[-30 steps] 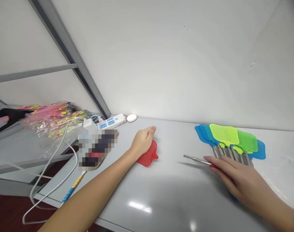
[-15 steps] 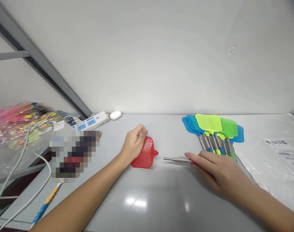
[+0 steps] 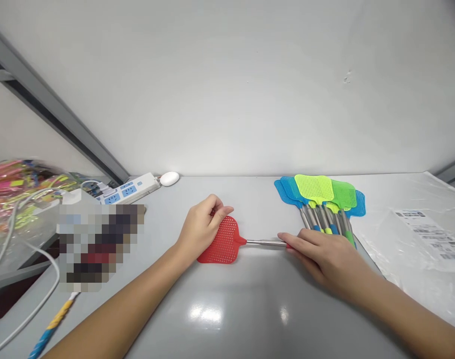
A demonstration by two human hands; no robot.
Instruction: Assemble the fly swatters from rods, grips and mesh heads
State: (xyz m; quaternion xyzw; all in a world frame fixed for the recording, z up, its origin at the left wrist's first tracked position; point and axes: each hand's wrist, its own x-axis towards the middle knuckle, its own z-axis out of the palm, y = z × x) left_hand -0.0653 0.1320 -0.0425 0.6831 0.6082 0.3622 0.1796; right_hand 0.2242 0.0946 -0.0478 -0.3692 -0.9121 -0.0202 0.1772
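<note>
A red perforated fly swatter head (image 3: pixel 223 244) lies just above or on the grey table, gripped along its left side by my left hand (image 3: pixel 203 224), thumb on top. My right hand (image 3: pixel 321 254) is closed round the handle end of a silver metal rod (image 3: pixel 265 243); a bit of red shows at my fingertips. The rod's tip meets the red neck of the swatter head, so the two form one line. Most of the handle is hidden under my right hand.
Blue, yellow-green and green fly swatters (image 3: pixel 314 188) are piled behind my right hand. Plastic packaging with a label (image 3: pixel 429 234) lies at right. Left are a power strip (image 3: pixel 128 189), a white rounded object (image 3: pixel 169 178), a pixelated item (image 3: pixel 104 244), cables and bagged colourful pieces (image 3: pixel 21 194).
The gap between the rod and the red swatter head has closed, and the rod's tip now meets the neck. My left thumb has shifted, and the view has turned slightly right.
</note>
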